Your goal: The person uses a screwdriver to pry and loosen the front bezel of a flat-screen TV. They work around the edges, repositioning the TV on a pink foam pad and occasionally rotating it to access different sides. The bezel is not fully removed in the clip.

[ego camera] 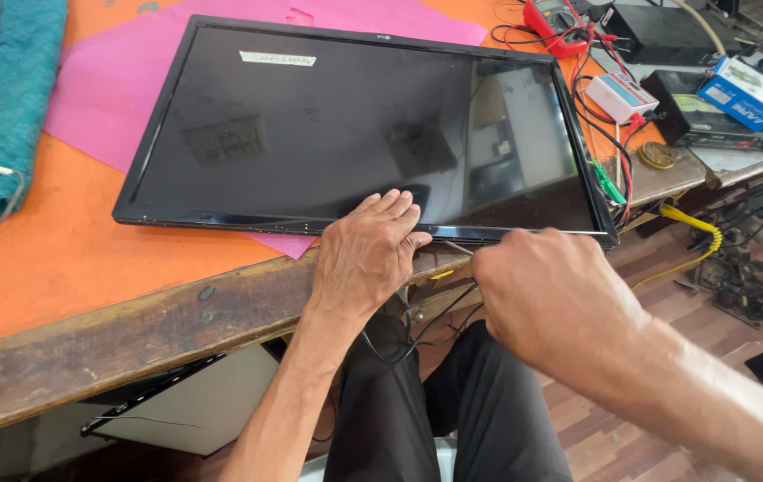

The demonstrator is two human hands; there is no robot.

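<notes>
head view: a flat-screen monitor point(359, 134) lies face up on pink sheets point(96, 98), its near edge at the workbench point(132, 312) lip. the left hand point(366, 254) presses flat, fingers together, steadying the bezel; the right hand point(547, 295) is fisted around a thin tool at the seam. a white paper strip point(277, 58) sits near the far edge; a blue-and-white box point(746, 94) lies far right.

Orange-topped wooden workbench point(60, 259) carries pink sheet point(96, 98), teal towel point(20, 89), perhaps a multimeter point(555, 22).
</notes>
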